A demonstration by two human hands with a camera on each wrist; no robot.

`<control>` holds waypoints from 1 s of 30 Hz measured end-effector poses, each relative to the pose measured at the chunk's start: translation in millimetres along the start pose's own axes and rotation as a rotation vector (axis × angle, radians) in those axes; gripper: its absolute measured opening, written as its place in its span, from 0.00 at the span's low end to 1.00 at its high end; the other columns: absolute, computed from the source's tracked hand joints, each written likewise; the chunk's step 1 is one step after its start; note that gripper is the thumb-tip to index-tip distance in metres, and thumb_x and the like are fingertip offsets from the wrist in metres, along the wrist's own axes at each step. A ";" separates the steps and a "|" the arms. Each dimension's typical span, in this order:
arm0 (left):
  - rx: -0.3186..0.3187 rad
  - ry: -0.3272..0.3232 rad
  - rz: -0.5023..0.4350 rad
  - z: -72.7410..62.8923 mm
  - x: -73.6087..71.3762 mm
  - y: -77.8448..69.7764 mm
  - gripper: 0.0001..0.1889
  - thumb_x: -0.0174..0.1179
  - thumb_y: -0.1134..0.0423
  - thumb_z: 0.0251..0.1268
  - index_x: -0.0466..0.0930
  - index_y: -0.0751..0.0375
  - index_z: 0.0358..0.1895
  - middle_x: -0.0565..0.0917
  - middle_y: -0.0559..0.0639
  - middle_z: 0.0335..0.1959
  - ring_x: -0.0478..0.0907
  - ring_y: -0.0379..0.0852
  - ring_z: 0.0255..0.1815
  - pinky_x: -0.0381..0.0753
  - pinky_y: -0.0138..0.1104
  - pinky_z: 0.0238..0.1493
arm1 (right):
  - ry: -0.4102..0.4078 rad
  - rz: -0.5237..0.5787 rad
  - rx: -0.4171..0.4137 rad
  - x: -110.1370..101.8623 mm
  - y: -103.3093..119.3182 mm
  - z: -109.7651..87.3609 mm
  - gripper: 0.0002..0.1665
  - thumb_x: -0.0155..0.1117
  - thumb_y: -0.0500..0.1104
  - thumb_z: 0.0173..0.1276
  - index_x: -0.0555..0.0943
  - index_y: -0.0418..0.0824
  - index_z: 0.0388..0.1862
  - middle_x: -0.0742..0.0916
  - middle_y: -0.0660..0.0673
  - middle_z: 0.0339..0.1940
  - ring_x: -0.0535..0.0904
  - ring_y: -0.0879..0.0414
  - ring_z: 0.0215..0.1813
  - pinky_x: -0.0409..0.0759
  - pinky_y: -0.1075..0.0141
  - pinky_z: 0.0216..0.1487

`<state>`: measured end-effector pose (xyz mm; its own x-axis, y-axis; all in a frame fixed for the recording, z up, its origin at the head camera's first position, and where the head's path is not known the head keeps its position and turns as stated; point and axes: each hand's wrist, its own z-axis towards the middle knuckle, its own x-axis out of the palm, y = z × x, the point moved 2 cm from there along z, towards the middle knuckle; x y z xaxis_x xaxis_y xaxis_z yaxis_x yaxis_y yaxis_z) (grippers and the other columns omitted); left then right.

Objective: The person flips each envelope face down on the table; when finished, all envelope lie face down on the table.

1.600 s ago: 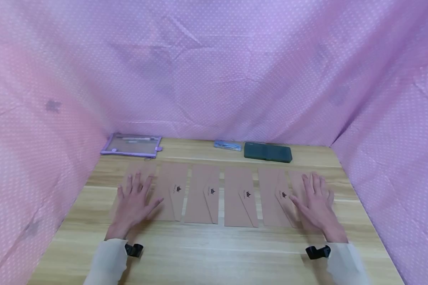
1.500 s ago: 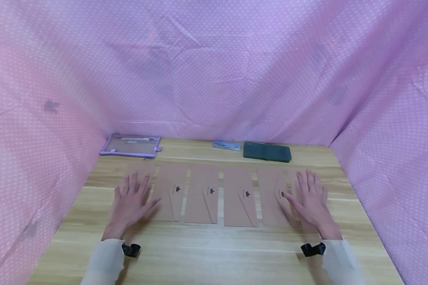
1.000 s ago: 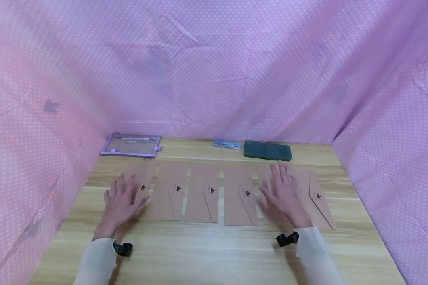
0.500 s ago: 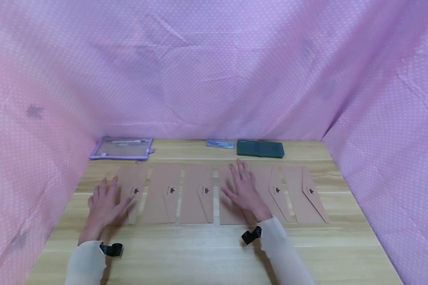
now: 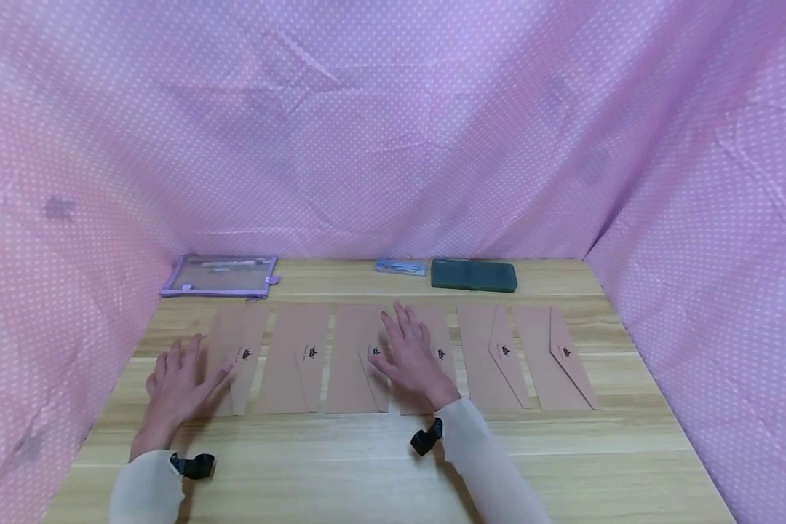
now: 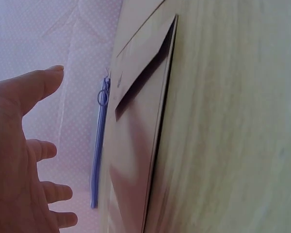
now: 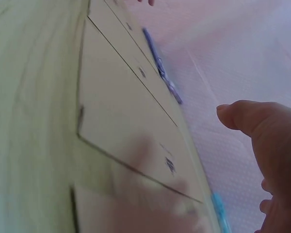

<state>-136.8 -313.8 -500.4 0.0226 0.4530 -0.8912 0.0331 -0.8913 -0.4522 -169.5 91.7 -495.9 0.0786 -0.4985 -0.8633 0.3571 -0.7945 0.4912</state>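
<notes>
Several brown kraft envelopes with a black crown print lie in a row across the table in the head view. My left hand (image 5: 175, 389), fingers spread, hovers at the outer edge of the leftmost envelope (image 5: 252, 320). The left wrist view has that envelope (image 6: 136, 126) with its flap slightly lifted, the palm apart from it. My right hand (image 5: 414, 362) is spread above two middle envelopes, the left one (image 5: 348, 378) and the right one (image 5: 437, 320), partly covering the latter. In the right wrist view its shadow falls on an envelope (image 7: 116, 92). Both hands hold nothing.
At the back stand a purple-edged mesh zip pouch (image 5: 219, 276) with pens inside, a small blue packet (image 5: 401, 267) and a dark green case (image 5: 474, 275). Pink dotted cloth (image 5: 380, 131) hangs round the wooden table (image 5: 314, 473). Two more envelopes (image 5: 481, 378) lie on the right.
My right hand has swept left from the rightmost envelope to the middle ones. My left hand has drawn left and a little nearer, uncovering most of the leftmost envelope. The envelopes keep their row.
</notes>
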 end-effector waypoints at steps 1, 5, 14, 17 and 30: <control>-0.003 0.006 0.001 0.1 -0.3 1.6 0.50 0.49 0.36 0.71 0.37 0.64 0.81 0.37 0.82 0.77 0.37 0.88 0.72 0.41 0.80 0.61 | 0.010 0.003 -0.005 3.0 2.9 1.1 0.49 0.61 0.60 0.70 0.53 0.44 0.81 0.50 0.39 0.85 0.44 0.37 0.84 0.49 0.35 0.79; -0.027 0.044 -0.001 -0.4 0.2 6.5 0.51 0.47 0.34 0.71 0.34 0.64 0.81 0.36 0.83 0.76 0.35 0.89 0.72 0.40 0.80 0.61 | 0.058 0.002 -0.017 14.6 14.4 5.3 0.48 0.59 0.61 0.71 0.53 0.46 0.82 0.49 0.40 0.85 0.43 0.38 0.85 0.48 0.36 0.80; -0.080 0.113 0.007 -2.2 3.1 12.0 0.52 0.44 0.33 0.72 0.32 0.66 0.80 0.40 0.85 0.75 0.37 0.90 0.71 0.40 0.80 0.63 | 0.129 -0.036 -0.041 41.0 47.5 15.9 0.49 0.56 0.63 0.71 0.51 0.46 0.82 0.49 0.39 0.85 0.43 0.39 0.85 0.48 0.37 0.80; -0.093 0.122 0.011 -1.8 4.3 13.0 0.52 0.43 0.32 0.71 0.33 0.66 0.80 0.40 0.84 0.76 0.38 0.89 0.71 0.42 0.79 0.63 | 0.157 -0.071 -0.055 51.6 61.4 19.1 0.49 0.55 0.64 0.71 0.51 0.47 0.82 0.49 0.40 0.85 0.44 0.39 0.85 0.49 0.39 0.81; -0.089 0.133 0.009 -2.9 4.4 12.9 0.51 0.44 0.33 0.72 0.37 0.70 0.79 0.46 0.83 0.75 0.44 0.86 0.71 0.46 0.78 0.63 | 0.190 -0.193 -0.124 82.5 109.2 29.7 0.46 0.52 0.66 0.72 0.52 0.52 0.82 0.53 0.43 0.85 0.47 0.44 0.85 0.56 0.44 0.81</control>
<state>-133.4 -323.2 -510.0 0.1549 0.4490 -0.8800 0.1204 -0.8927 -0.4343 -151.7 -46.5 -510.1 0.1667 -0.2588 -0.9515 0.4925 -0.8141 0.3077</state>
